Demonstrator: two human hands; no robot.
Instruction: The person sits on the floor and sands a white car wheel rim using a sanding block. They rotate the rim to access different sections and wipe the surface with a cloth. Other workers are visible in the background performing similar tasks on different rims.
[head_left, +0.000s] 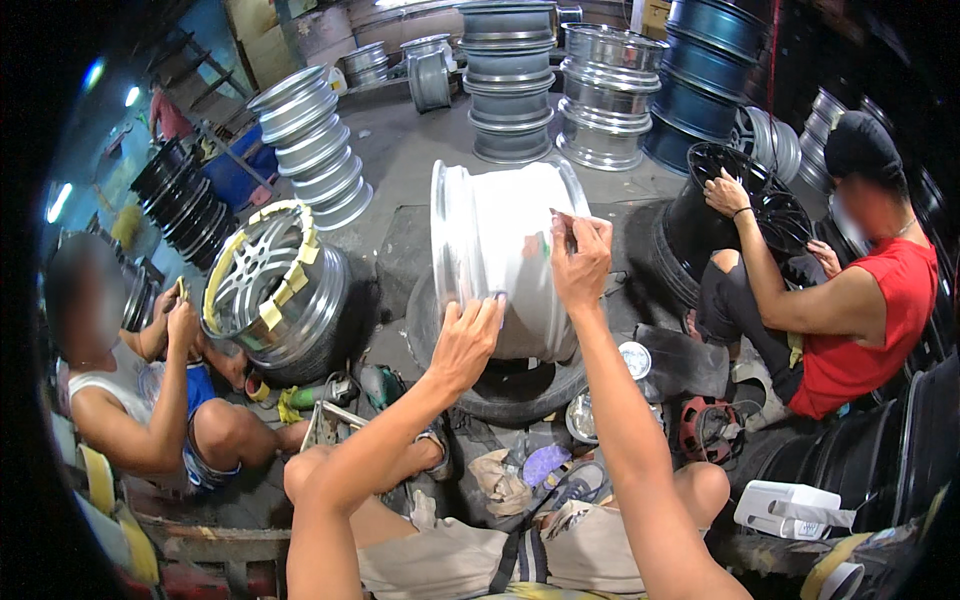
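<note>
A silver wheel rim [512, 240] rests on its side in front of me, its barrel facing up and toward me, on a dark tire [530, 405]. A reddish and green smudge marks the barrel's right half. My left hand [468, 342] is at the near left part of the barrel, fingers bent together around something small, perhaps greyish, that I cannot make out. Higher up, my right hand [582, 258] is at the barrel's right edge. Its thumb and fingers are pinched together, with a small dark tip showing that is too small to name.
To the left, a person in a white top sits by a rim edged with yellow tape [262, 262]. At right, a person in a red top [880, 310] handles a black rim [690, 220]. Stacked rims [508, 80] stand behind. Nearby lie an open can [634, 358] and a green power tool [322, 392].
</note>
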